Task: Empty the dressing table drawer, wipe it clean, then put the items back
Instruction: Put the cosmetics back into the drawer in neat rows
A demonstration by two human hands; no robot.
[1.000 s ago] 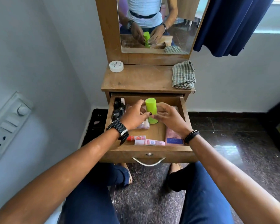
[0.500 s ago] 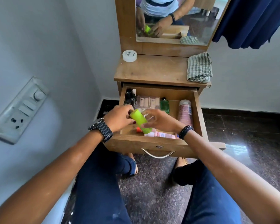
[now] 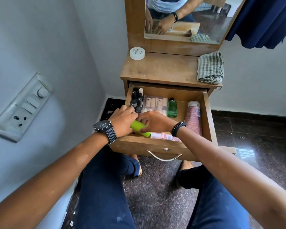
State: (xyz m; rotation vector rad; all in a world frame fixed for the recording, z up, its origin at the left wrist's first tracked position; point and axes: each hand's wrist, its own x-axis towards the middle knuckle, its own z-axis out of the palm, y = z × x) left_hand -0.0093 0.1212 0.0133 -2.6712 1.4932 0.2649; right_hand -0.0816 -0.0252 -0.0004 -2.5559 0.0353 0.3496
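Observation:
The wooden drawer [image 3: 139, 147] of the dressing table [image 3: 163, 68] is pulled open. A lime-green bottle [image 3: 139, 128] lies tilted on its side low in the drawer's front left. My right hand [image 3: 155, 122] curls over its middle. At its upper end, my left hand [image 3: 124, 119] grips it with bent fingers. Inside the drawer are small black bottles [image 3: 136, 100], a strip of sachets [image 3: 155, 103], a green glass bottle [image 3: 172, 107], a pink tube [image 3: 194, 116] and small pink tubes [image 3: 163, 136].
A checked cloth [image 3: 210, 67] lies on the tabletop's right end and a white round jar [image 3: 137, 53] stands at its left rear. The mirror [image 3: 196, 17] rises behind. A switchboard [image 3: 21, 106] is on the left wall. My knees are under the drawer.
Both hands have lowered the green bottle from upright above the drawer to lying tilted inside its front left. The camera has shifted left and closer.

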